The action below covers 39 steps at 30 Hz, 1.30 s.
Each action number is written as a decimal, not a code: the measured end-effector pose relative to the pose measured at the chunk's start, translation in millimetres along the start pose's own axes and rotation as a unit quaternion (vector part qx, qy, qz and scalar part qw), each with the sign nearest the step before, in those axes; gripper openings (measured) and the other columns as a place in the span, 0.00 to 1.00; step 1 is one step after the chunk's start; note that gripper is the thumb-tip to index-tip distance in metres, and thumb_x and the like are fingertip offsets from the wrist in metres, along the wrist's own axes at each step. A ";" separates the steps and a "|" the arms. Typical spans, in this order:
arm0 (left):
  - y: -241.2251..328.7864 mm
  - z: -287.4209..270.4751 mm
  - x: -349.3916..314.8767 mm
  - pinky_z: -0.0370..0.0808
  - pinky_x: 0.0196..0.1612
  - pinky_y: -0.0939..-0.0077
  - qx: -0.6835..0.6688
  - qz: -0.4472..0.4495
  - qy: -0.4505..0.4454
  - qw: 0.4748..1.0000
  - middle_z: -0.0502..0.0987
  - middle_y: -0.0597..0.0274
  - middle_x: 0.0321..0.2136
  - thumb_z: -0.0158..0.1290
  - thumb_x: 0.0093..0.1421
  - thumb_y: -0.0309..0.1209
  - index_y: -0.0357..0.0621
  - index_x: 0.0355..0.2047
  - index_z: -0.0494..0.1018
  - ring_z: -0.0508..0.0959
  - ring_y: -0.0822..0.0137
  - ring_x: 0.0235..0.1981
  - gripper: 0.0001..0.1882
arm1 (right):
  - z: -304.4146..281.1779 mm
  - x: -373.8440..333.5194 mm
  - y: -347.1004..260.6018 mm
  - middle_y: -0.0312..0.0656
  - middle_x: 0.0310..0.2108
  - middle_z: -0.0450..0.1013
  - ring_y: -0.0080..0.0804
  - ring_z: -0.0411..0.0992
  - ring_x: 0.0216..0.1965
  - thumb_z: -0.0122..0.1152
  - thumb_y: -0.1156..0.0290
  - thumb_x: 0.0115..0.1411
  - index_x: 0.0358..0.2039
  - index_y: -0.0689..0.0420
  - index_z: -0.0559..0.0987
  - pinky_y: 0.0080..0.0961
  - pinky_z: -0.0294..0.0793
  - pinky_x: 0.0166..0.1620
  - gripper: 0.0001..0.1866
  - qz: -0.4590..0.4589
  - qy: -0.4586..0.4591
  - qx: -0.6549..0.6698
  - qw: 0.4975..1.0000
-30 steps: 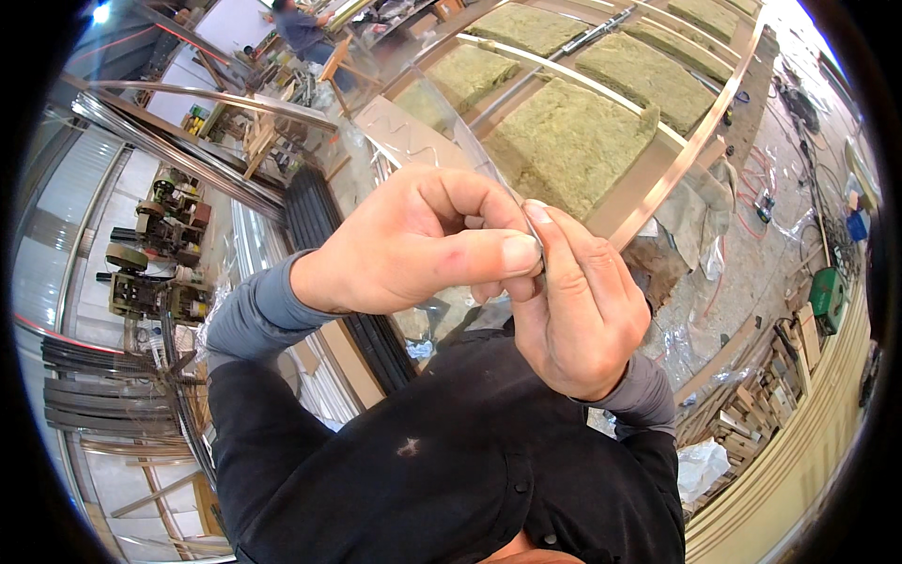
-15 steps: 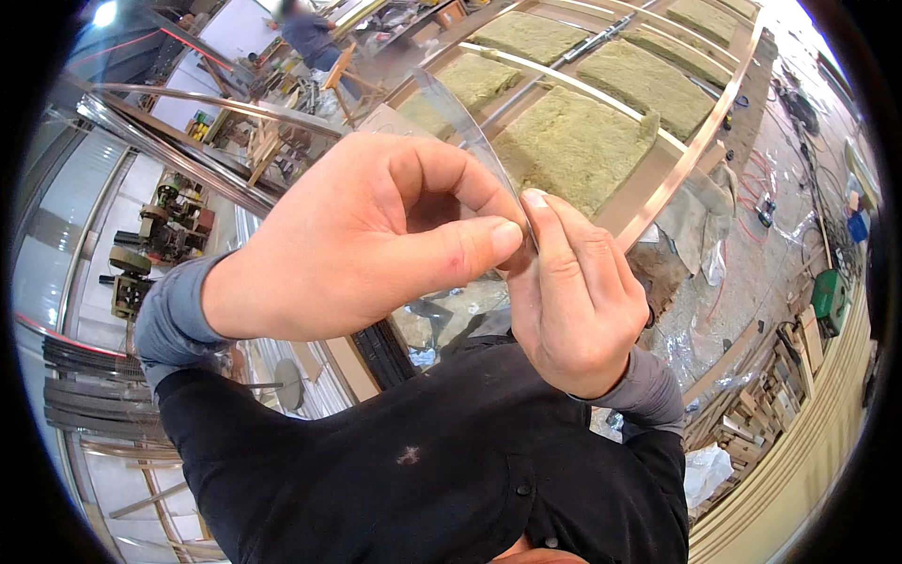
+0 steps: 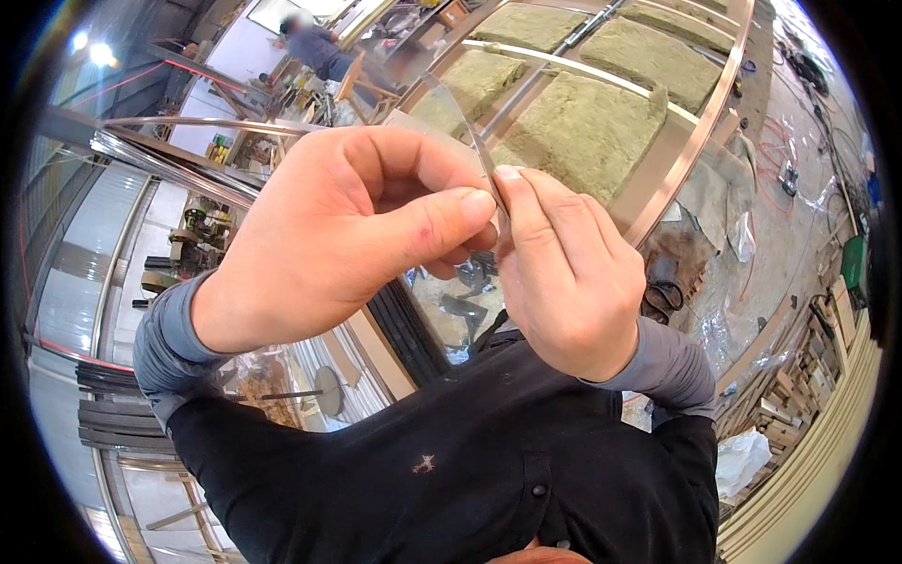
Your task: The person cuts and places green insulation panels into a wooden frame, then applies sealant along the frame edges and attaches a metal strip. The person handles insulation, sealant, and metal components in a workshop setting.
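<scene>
Both my hands are raised close in front of my chest, fingertips meeting at a thin, greyish, partly see-through strip. The strip curves up and away from my fingers toward the far left. My left hand pinches it between thumb and curled forefinger. From the other side, my right hand holds it with fingers stretched along it and pressed together. The right thumb and the lower part of the strip are hidden behind my hands.
Beyond my hands lies a large frame filled with yellow-green insulation slabs. Metal tubes and machinery stand at the left. Offcuts of wood are heaped at the right. Another person is at the far left.
My hands and the strip have shifted slightly left in the view, and the left fingertips have moved a little away from the right hand. The background has shifted as my head moved.
</scene>
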<state>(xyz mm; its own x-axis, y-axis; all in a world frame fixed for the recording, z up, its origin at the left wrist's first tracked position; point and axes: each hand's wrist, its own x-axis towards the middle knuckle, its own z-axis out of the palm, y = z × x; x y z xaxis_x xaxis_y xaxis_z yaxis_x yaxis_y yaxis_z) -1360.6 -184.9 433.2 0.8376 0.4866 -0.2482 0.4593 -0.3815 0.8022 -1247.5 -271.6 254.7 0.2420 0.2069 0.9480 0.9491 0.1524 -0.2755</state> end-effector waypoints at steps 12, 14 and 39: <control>-2.1 1.7 12.2 0.81 0.35 0.74 -0.034 -0.012 0.001 0.999 0.84 0.57 0.30 0.63 0.67 0.32 0.37 0.37 0.78 0.83 0.71 0.29 0.10 | 0.5 0.5 4.4 0.52 0.43 0.79 0.40 0.80 0.38 0.63 0.74 0.46 0.50 0.72 0.81 0.29 0.81 0.37 0.28 0.011 0.003 -0.008 1.000; -7.9 2.3 15.6 0.81 0.35 0.73 -0.052 0.008 -0.002 0.999 0.84 0.58 0.29 0.62 0.67 0.32 0.38 0.37 0.78 0.82 0.71 0.29 0.09 | 2.7 1.1 6.2 0.52 0.43 0.79 0.41 0.80 0.38 0.63 0.75 0.46 0.49 0.72 0.81 0.30 0.82 0.39 0.27 0.012 0.011 -0.005 1.000; -74.0 36.2 116.8 0.78 0.41 0.70 0.206 0.608 0.125 0.756 0.78 0.58 0.37 0.67 0.55 0.21 0.39 0.47 0.80 0.79 0.60 0.36 0.18 | -24.9 -9.3 32.9 0.55 0.41 0.81 0.51 0.82 0.38 0.68 0.85 0.56 0.45 0.67 0.80 0.35 0.82 0.41 0.15 0.188 0.048 0.063 0.979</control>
<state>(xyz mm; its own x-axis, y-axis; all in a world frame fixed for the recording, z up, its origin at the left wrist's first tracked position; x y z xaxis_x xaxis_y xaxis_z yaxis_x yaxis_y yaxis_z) -1286.1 -128.3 325.3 0.6558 -0.3070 0.6897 -0.5097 -0.8540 0.1045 -1213.5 -292.5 240.8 0.5929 0.1798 0.7849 0.7586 0.2022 -0.6194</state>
